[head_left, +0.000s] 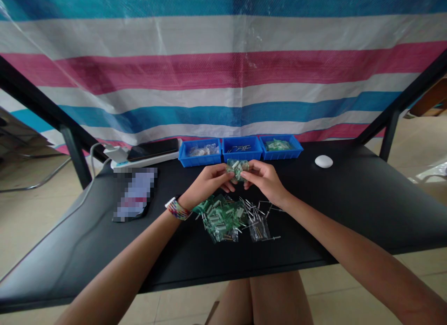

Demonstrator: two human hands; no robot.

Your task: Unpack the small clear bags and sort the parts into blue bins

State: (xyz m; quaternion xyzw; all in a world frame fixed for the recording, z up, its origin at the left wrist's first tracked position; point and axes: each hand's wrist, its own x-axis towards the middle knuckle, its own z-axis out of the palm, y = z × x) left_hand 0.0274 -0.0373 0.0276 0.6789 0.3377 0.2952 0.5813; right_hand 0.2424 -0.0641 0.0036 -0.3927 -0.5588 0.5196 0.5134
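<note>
Between my two hands, above the table, is a small clear-green plastic bag (238, 168) with pale cylindrical pieces in it. My left hand (218, 176) pinches its left side, thumb on top. On the opposite side my right hand (261, 178) grips the bag the same way. Below them lies a pile of similar green bags (221, 218) with pale plugs inside. Loose metal pins that look like rivets (252, 208) are scattered to the right of the pile, beside a clear bag (259, 229) holding thin pieces.
Three blue bins stand behind my hands: a left bin (181, 158) with clear bags, a middle bin (240, 156) with metal pins, a right bin (283, 154) with green bags. A phone (136, 197), power strip (146, 160) and cable are left; a white mouse (323, 161) is right.
</note>
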